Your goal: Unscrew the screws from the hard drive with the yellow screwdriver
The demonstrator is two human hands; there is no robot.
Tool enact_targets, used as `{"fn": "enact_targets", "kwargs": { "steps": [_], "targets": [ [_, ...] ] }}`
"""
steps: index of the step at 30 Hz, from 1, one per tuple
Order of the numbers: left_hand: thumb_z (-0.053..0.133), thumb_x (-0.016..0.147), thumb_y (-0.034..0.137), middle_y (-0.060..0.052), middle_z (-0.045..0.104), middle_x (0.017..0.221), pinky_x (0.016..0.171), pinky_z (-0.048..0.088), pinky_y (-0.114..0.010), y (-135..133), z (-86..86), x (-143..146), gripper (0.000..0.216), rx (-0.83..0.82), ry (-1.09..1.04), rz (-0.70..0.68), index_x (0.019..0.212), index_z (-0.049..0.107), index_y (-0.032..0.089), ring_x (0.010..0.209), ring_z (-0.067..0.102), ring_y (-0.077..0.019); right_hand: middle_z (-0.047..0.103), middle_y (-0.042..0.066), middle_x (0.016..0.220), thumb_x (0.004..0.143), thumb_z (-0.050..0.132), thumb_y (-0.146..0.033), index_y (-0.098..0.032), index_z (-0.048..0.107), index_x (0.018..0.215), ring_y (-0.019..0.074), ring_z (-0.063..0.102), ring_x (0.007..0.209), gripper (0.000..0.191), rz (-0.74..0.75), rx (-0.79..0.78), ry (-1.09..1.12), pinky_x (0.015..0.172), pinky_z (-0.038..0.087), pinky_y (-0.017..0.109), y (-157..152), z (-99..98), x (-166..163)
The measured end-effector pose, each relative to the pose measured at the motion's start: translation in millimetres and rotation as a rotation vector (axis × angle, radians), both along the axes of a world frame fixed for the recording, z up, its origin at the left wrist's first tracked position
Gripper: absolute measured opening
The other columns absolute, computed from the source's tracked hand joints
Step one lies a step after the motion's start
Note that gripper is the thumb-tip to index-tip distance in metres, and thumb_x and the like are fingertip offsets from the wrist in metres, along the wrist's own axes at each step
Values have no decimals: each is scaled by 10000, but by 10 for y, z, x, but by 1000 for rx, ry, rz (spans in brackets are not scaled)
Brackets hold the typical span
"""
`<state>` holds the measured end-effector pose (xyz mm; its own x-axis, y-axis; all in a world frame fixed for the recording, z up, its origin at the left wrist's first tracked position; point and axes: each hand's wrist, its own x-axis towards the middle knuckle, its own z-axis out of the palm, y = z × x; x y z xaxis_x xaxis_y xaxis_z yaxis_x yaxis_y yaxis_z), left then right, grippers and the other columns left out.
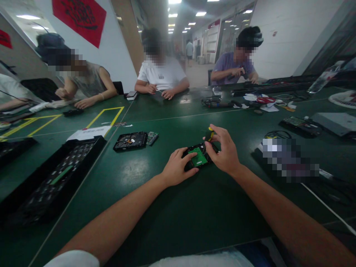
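A hard drive point(199, 156) lies on the green table in front of me, its green circuit board facing up. My left hand point(180, 165) holds it at the left side, the thumb along the near edge and the fingers over the board. Between the fingertips of my right hand point(223, 151) is a short screwdriver point(209, 134) with a black and yellow handle, standing roughly upright over the drive's right part. Its tip is hidden. To the left lie another black hard drive point(130, 141) and a loose circuit board point(152, 138) beside it.
A long black tray point(55, 178) with small parts stands at left, near a white paper sheet point(90, 132). Cables point(278, 134), a drive point(301, 126) and a grey box point(335, 124) lie at right. Several people point(162, 76) sit across the table, near tools and a bottle point(324, 78).
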<state>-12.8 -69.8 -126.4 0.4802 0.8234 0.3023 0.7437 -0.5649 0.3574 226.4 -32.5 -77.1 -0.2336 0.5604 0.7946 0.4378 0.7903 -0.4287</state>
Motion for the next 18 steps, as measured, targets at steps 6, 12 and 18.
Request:
{"fn": "enact_targets", "kwargs": {
  "steps": [6,12,18],
  "targets": [
    [722,946,567,-177,473,1588,1181,427,-603,2,-8,3,683,12,-4,-3,1536,566,261,1463,447,-400,563,101,1356,957,721,-241,-356,489,1535,222,689,953,633,-38,31,11,782,683,428,16,-29,2],
    [726,943,563,-170,474,1590,1179,425,-610,3,-8,-1,682,15,-17,-7,1538,563,271,1466,445,-403,549,123,1412,971,660,-200,-335,434,1568,243,700,1012,653,-29,13,7,836,682,464,20,-38,0],
    [730,943,556,-173,466,1599,1177,424,-618,0,-1,0,685,14,-16,-9,1543,554,274,1468,441,-406,565,120,1363,949,714,-221,-321,483,1512,271,680,1065,617,-51,48,6,813,676,460,10,-18,3]
  ]
}}
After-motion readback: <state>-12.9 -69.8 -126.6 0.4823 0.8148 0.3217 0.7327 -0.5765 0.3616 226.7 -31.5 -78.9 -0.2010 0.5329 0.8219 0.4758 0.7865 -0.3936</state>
